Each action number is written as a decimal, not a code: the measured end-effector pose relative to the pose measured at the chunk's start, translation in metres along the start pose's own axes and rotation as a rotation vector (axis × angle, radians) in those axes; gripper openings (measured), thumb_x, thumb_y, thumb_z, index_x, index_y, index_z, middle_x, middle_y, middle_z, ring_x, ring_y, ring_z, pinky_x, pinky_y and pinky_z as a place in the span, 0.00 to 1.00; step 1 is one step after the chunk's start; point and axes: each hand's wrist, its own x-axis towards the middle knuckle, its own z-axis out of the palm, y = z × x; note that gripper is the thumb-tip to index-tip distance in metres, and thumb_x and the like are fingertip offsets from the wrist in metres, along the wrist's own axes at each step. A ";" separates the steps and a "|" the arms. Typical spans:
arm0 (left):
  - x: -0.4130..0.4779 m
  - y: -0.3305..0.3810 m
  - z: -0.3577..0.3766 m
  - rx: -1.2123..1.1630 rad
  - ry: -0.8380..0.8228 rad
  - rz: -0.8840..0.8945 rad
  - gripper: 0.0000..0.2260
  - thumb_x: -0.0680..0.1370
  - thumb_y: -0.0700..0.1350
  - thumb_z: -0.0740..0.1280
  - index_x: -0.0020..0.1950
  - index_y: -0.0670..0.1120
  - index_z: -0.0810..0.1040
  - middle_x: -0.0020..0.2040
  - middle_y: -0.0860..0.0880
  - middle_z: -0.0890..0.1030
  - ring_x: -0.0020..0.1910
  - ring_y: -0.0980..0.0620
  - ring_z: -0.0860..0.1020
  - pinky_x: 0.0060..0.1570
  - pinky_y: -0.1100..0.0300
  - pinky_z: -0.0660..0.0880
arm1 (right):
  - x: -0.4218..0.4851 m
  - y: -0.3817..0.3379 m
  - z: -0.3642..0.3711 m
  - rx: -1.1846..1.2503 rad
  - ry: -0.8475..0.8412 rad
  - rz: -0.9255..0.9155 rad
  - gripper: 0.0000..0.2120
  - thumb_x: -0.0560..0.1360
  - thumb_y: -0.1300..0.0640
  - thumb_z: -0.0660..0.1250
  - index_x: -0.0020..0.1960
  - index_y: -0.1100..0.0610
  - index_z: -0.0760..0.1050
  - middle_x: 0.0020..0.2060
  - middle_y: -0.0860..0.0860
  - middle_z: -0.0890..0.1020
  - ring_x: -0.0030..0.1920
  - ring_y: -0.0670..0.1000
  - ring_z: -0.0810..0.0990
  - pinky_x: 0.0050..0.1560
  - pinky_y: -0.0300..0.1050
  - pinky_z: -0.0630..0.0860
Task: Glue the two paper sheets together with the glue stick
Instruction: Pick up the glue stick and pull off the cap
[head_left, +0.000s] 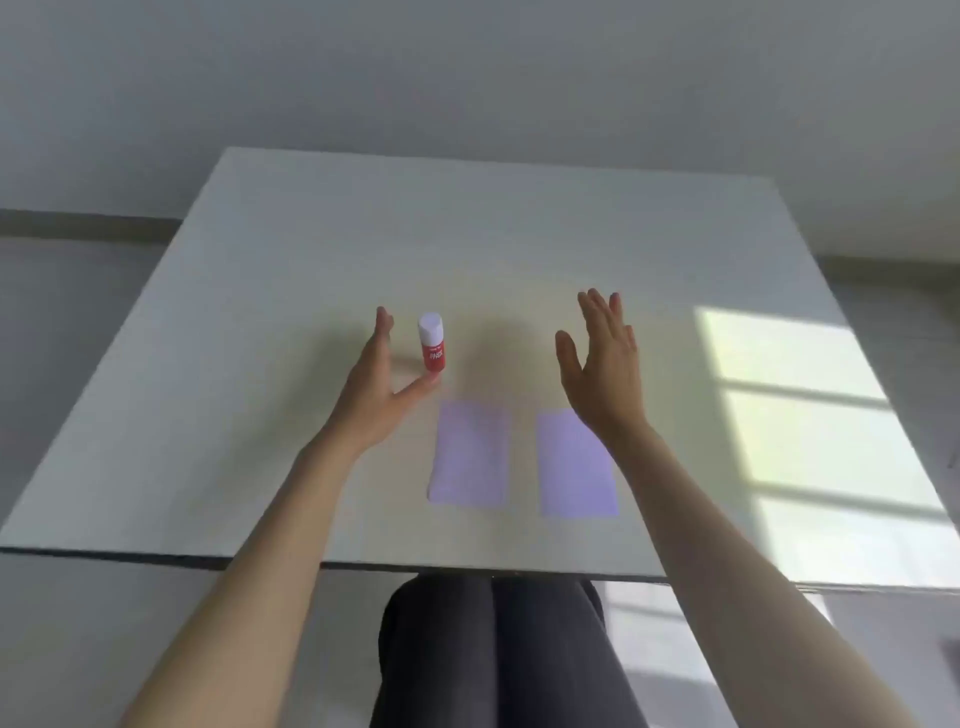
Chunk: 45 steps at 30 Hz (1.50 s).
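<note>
Nearest the camera, the person's knees (498, 649) in dark trousers are showing just under the near edge of the pale tabletop (311, 249), with both bare forearms reaching out over it. Beyond that edge two lilac paper sheets are lying flat side by side, apart from each other: the left sheet (470, 453) and the right sheet (574, 467), whose far right corner is being covered by the right wrist. Past the sheets, the glue stick (431, 343) is standing upright (red body, white cap on top), just beyond the left sheet's far left corner. The left hand (371, 389) is spreading open beside the glue stick, fingers apart, thumb tip reaching its base; whether it is touching cannot be told. The right hand (605, 364) is hovering open, fingers extended, holding nothing, well to the right of the glue stick. Right of that hand, window light (805, 415) is falling across the tabletop.
</note>
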 end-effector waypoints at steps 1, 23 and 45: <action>0.001 -0.004 0.005 -0.029 0.041 0.038 0.44 0.73 0.54 0.69 0.77 0.49 0.41 0.79 0.53 0.51 0.76 0.58 0.53 0.72 0.58 0.54 | -0.003 0.002 0.004 0.047 0.083 -0.052 0.24 0.79 0.56 0.58 0.73 0.61 0.61 0.74 0.55 0.64 0.77 0.56 0.52 0.75 0.54 0.52; -0.035 0.054 0.024 -0.007 0.440 0.502 0.16 0.68 0.40 0.76 0.55 0.46 0.82 0.44 0.51 0.80 0.42 0.54 0.78 0.43 0.76 0.70 | -0.067 -0.040 -0.012 0.536 0.008 -0.087 0.19 0.72 0.51 0.71 0.61 0.53 0.73 0.41 0.50 0.82 0.30 0.50 0.80 0.33 0.37 0.71; -0.062 0.081 0.029 0.392 0.427 0.702 0.16 0.67 0.37 0.75 0.55 0.43 0.83 0.44 0.45 0.80 0.46 0.44 0.77 0.50 0.54 0.71 | -0.055 -0.036 -0.038 0.563 -0.241 -0.117 0.11 0.74 0.55 0.69 0.52 0.61 0.75 0.37 0.52 0.80 0.31 0.48 0.79 0.33 0.39 0.72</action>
